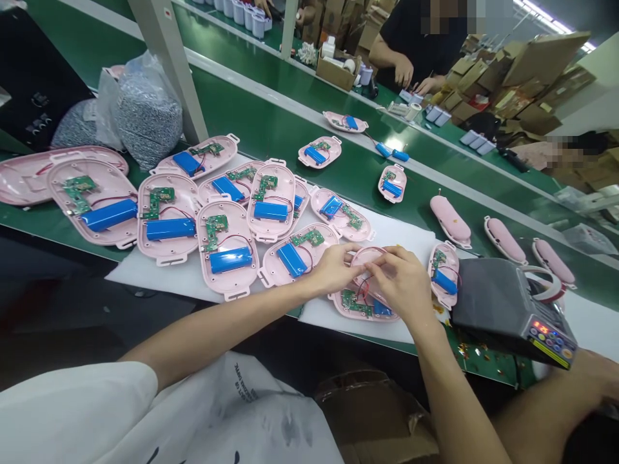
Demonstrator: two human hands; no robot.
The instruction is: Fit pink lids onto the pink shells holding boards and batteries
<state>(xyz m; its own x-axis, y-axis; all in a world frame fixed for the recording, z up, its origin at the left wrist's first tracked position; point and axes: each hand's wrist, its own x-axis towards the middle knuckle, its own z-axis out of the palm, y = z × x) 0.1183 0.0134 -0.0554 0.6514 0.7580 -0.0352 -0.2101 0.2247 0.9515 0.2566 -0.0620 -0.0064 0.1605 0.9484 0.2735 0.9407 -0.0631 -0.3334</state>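
Both hands meet over a pink shell half (370,259) with red wires, held above another pink shell (349,312) that carries a green circuit board (356,303) and a blue battery (382,308). My left hand (336,267) grips the upper shell's left edge with its fingers closed. From the right, my right hand (399,277) pinches the same shell, thumb and fingertips near its rim. Red wires run between the two shells. Just left lies an open pink shell (316,258) with its own board and battery.
Several open pink shells (227,248) cover the white foam sheet (159,274) at left. A dark machine with a red display (512,309) stands at right, near another person's arm (570,399). Closed pink shells (449,219) lie behind it. A person (411,51) works across the green belt.
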